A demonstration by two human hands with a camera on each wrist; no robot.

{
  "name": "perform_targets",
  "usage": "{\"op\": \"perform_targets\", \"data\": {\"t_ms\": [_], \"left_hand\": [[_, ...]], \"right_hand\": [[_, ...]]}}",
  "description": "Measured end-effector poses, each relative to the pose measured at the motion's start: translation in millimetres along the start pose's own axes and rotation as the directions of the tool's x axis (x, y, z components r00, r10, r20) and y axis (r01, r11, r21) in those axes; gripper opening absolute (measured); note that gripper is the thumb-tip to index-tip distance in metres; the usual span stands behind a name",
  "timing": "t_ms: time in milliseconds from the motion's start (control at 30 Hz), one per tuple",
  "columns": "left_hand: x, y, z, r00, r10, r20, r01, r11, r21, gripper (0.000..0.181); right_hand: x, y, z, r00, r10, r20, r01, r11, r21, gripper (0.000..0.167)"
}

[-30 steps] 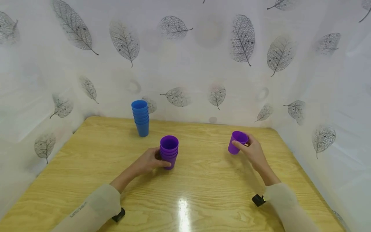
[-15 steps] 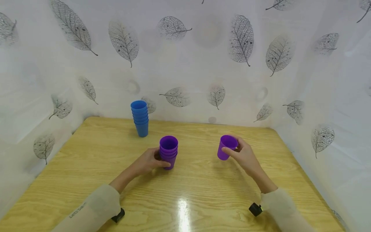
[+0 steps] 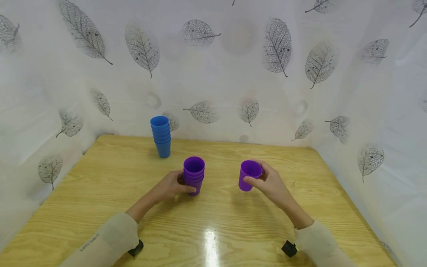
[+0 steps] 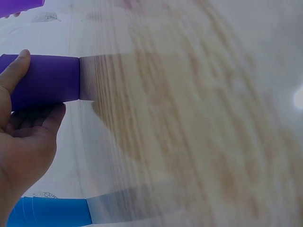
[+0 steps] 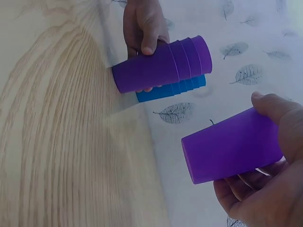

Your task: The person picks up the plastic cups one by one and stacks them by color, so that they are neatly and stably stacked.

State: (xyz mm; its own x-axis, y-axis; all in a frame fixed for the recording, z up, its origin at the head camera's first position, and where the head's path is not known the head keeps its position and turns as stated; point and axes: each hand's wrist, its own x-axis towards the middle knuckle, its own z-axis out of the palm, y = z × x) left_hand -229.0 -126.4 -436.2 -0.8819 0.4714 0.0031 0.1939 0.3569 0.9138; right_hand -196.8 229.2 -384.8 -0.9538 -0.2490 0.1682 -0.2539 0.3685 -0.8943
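Note:
In the head view a stack of several nested purple cups [image 3: 194, 174] stands upright near the middle of the wooden table. My left hand [image 3: 171, 186] grips the stack low from its left side, thumb across the front. To the right, my right hand [image 3: 272, 185] holds a single purple cup [image 3: 246, 180], mouth up and slightly tilted, with thumb in front and fingers behind. The right wrist view shows this purple cup [image 5: 232, 146] raised off the table, apart from the stack [image 5: 151, 68]. Part of the right fingers is hidden behind the cup.
A stack of several blue cups [image 3: 162, 137] stands upright at the back left of the wooden table [image 3: 133, 167]. A white leaf-printed sheet [image 3: 220, 74] closes off the back and both sides. Each wrist wears a small black camera [image 3: 289, 248].
My right hand has carried the single purple cup leftward and toward me, closer to the purple stack. My left hand and the stack stay in place.

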Motion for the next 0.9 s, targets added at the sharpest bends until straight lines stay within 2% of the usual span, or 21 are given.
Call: {"op": "perform_targets", "data": {"t_ms": [667, 900], "left_hand": [[-1.7, 2.3, 0.3, 1.000, 0.007, 0.004, -0.007, 1.000, 0.004, 0.057], [-1.8, 2.3, 1.1, 1.000, 0.020, 0.003, -0.020, 1.000, 0.004, 0.056]], "right_hand": [[12.3, -45.0, 30.4, 0.986, -0.118, 0.116, 0.110, 0.991, 0.072, 0.058], [20.9, -64.3, 43.2, 0.978, -0.158, 0.138, 0.152, 0.987, 0.053, 0.056]]}}
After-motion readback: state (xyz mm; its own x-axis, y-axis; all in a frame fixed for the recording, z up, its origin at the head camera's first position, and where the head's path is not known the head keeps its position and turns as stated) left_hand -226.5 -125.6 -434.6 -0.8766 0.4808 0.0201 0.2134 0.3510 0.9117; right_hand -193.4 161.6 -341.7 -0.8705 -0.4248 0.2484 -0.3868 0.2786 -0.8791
